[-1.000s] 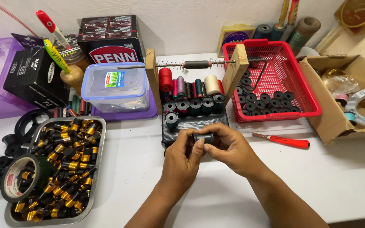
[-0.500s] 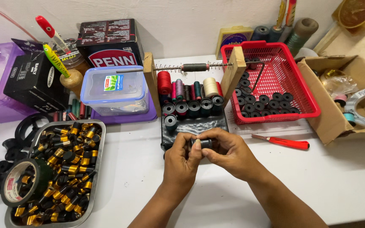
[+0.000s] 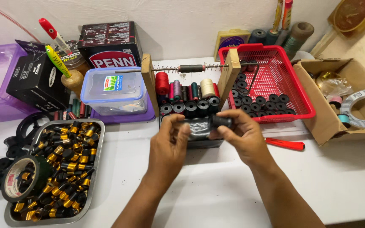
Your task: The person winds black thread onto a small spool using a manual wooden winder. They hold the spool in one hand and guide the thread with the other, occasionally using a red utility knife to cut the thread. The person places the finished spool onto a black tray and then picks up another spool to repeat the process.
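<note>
My right hand (image 3: 241, 137) pinches a small black spool (image 3: 221, 121) between thumb and fingers, above the white table (image 3: 216, 190). My left hand (image 3: 169, 142) is raised beside it, fingers curled, touching a shiny black strip (image 3: 199, 128) that stretches from the spool toward that hand. Both hands hover just in front of a row of black spools (image 3: 191, 106) and coloured thread spools (image 3: 182, 88) standing under a wooden winding frame (image 3: 191, 69).
A metal tray (image 3: 22, 213) of several black-and-gold parts with a tape roll (image 3: 22, 177) lies at left. A clear lidded box (image 3: 114, 90) and dark boxes (image 3: 110, 44) stand behind. A red basket (image 3: 275, 84) of black spools, a red-handled tool (image 3: 284, 144) and a cardboard box (image 3: 343, 101) lie right.
My hands have risen and moved apart a little; the black spool now sits in my right fingers with the black strip stretched toward my left hand.
</note>
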